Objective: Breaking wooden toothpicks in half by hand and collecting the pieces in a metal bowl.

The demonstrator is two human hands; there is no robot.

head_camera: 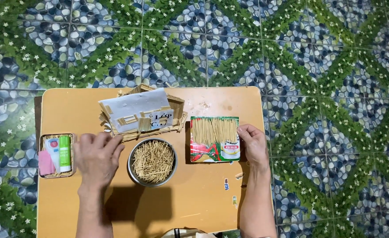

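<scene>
Head view, left hand: Your left hand [98, 155] lies palm down on the orange table [194, 194], fingers loosely spread; the fingertips reach the lower edge of the stick-built model house [141, 112]. It pinches nothing that you can see.
Head view, right hand: Your right hand [252, 144] rests flat against the right edge of the printed card [215, 139], fingers together; no pinch shows.
Card location: It lies flat, just right of the metal bowl [153, 161], its upper half covered by a row of toothpicks.
Materials: The toothpicks are thin, pale wood, the bowl is round and dull grey, and the house has a white paper roof.
Side items: A small woven tray [42, 140] at the left edge holds a green glue stick [65, 152] and a pink eraser [45, 163].
Risk, card: Sliding it sideways would likely skew the stick row.
Risk, house: Fingertip pressure could loosen its light stick frame.
Risk, bowl: A wrist nudge could spill the heaped sticks.
</scene>
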